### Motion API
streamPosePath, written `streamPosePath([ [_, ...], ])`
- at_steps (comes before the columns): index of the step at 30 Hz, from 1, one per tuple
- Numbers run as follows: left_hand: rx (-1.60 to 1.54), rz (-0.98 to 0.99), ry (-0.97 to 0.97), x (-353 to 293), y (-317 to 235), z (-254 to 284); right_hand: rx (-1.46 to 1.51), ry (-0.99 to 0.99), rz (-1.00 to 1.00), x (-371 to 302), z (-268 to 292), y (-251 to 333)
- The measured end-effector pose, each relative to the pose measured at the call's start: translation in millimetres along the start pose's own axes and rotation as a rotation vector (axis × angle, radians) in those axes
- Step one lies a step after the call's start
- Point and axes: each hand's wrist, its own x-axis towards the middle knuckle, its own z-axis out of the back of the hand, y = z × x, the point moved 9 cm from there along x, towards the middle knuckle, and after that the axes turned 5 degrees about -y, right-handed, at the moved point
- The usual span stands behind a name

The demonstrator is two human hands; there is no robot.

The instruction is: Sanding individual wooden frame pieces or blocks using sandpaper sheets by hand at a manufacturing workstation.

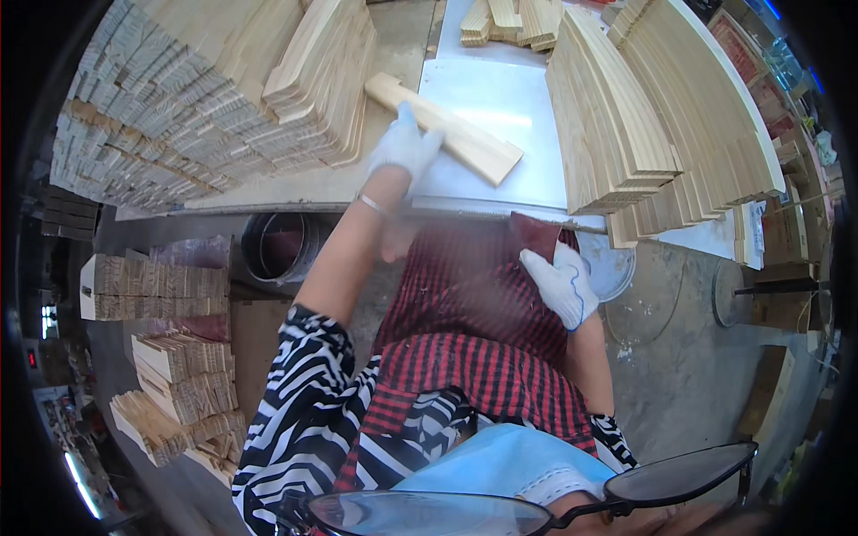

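Observation:
A pale wooden board (460,138) lies slantwise at the near part of the worktable, its right end over a white sheet. My left hand (407,150), in a white glove, grips the board's near edge left of its middle, one finger stretched over its top face. My right hand (563,284), also gloved, is pinched on a reddish-brown piece of sandpaper (536,236). It is in front of my checked apron, just below the table's edge and apart from the board. The fingertips behind the sandpaper are hidden.
Tall stacks of wooden boards (326,80) stand left of the work spot, and more board stacks (608,112) stand right. Short pieces (509,22) lie at the back. Below the table edge are a dark bucket (279,248) and, at left, piled wood blocks (156,290).

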Motion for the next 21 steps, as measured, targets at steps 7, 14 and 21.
streamPosePath([
  [7, 1.004, -0.996, 0.291, 3.3, -54.5, -37.8, 0.117, 0.003, -0.038, 1.8, -15.3, 1.4],
  [14, 0.953, -0.964, 0.541, -19.3, -93.7, -33.9, 0.347, -0.054, -0.051, -7.9, -19.7, -11.2],
  [21, 0.643, -0.523, -0.077, -7.8, -176.0, 79.6, 0.308, 0.049, -0.060, -2.9, -37.5, -21.1],
])
